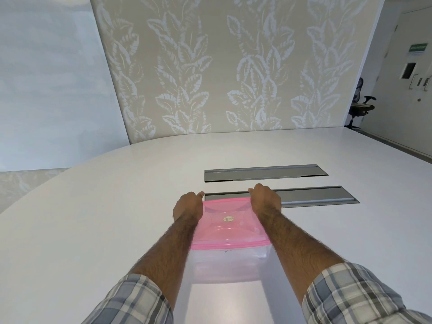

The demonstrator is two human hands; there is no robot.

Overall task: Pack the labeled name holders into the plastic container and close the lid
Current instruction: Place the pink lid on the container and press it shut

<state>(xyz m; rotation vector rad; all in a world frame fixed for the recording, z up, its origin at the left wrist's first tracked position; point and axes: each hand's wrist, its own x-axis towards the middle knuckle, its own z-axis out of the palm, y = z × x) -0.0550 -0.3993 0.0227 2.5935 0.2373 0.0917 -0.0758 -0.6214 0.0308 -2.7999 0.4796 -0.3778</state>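
**On the near worktop: lid being seated, far corners under the hands**

At the near middle of the worktop point(117, 230) stands the plastic container point(228, 265), a clear-walled tub with its pink lid point(230, 224) lying flat across the top. Pale shapes show through the near wall, likely the name holders, though the frosted plastic is too cloudy to be sure. No holders lie loose on the surface, so packing looks finished and the closing step is in hand.

The left hand point(188, 205) sits on the lid's far left corner and the right hand point(265, 199) on its far right corner, both curled over the rim with thumbs pointing inward along the back edge, pressing or gripping there; whether the fingers wrap below the rim is hidden. The hands are apart, one per corner, holding nothing besides the lid and tub.

Next, by my judgement, the press should travel along both sides to the near corners, since the front edge looks laid on rather than plainly snapped down.

Just beyond the tub, a grey cable tray point(311, 196) is set into the surface, with a second one point(266, 172) behind it. Patterned leaf wallpaper point(222, 66) backs the scene, and an office chair point(361, 104) stands far right.
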